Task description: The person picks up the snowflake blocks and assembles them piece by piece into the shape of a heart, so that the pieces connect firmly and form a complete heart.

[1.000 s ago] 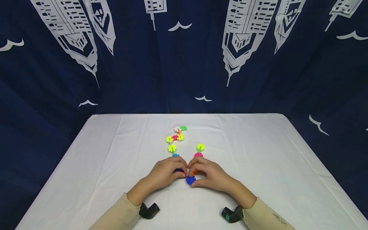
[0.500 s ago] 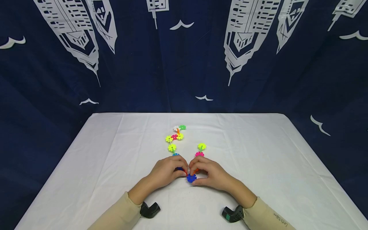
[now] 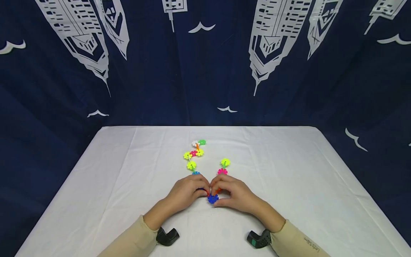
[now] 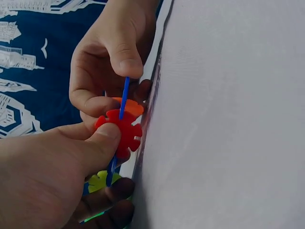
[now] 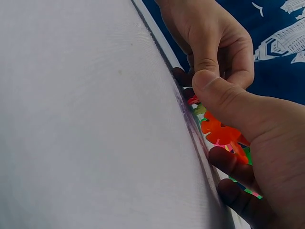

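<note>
In the left wrist view my left hand [image 4: 52,157] pinches a red notched plastic disc [image 4: 127,138] under its thumb. A blue notched disc [image 3: 213,198], edge-on in that view, slots into the red one. My right hand [image 3: 236,192] pinches this blue disc between thumb and fingers, close beside the left hand. Another blue disc [image 4: 111,172] joins the red one's lower edge. Behind the right fingers an orange disc [image 5: 220,130] shows in the right wrist view. My fingers hide part of the joints.
Linked discs run away from the left hand: a yellow disc [image 3: 191,165], a pink disc [image 3: 193,153], a white disc [image 3: 195,143] and a green disc [image 3: 202,142] among them. Beyond the right hand are a pink disc [image 3: 222,171] and a yellow disc [image 3: 225,162]. White cloth [image 3: 289,171] covers the table.
Both hands keep their grip on the discs in nearly the same place. The yellow and pink discs beyond the right hand have shifted slightly away from me.
</note>
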Motion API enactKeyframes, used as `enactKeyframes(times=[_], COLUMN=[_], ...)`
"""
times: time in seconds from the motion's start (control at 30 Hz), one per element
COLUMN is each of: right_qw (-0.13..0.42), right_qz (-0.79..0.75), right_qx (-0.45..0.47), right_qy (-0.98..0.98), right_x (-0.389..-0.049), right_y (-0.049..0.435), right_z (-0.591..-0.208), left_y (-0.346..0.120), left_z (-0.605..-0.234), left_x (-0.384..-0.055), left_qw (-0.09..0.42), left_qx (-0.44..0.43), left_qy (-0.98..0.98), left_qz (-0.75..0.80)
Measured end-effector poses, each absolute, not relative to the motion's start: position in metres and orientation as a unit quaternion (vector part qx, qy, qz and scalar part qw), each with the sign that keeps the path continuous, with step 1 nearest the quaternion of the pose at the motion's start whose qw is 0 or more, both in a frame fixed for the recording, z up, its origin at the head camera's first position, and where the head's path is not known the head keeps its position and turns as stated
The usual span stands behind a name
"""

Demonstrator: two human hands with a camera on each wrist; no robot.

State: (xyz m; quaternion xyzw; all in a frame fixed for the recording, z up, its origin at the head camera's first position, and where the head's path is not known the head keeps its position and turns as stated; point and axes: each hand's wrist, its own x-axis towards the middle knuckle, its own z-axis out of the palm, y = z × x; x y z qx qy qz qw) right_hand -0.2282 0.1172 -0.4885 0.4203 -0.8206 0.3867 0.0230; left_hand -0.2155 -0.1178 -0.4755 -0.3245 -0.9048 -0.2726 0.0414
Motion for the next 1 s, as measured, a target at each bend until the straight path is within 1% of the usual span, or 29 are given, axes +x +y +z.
enactKeyframes(times=[0.3, 0.53, 0.77, 1.0], right_qw=[0.040, 0.047, 0.043, 0.046], right_qz=[0.378, 0.384, 0.347, 0.328], right_qx=[0.430, 0.441, 0.398, 0.357], right_qy=[-0.819, -0.810, -0.848, -0.873], right_x=[-0.2300, -0.2320, -0.2302, -0.2307], right_y=[0.1172, 0.1164, 0.1198, 0.1242], right_z=[-0.4902, -0.4910, -0.4865, -0.4829], left_y=[-0.1156, -0.1147, -0.1159, -0.1221], left_z=[-0.4776, -0.4778, -0.4757, -0.4743], left_x=[-0.2145, -0.2155, -0.2185, -0.2196], left_qw=[0.054, 0.045, 0.032, 0.038], left_qx=[-0.335, -0.329, -0.309, -0.324], left_qy=[-0.898, -0.900, -0.913, -0.907], left_qz=[-0.281, -0.283, -0.266, -0.267])
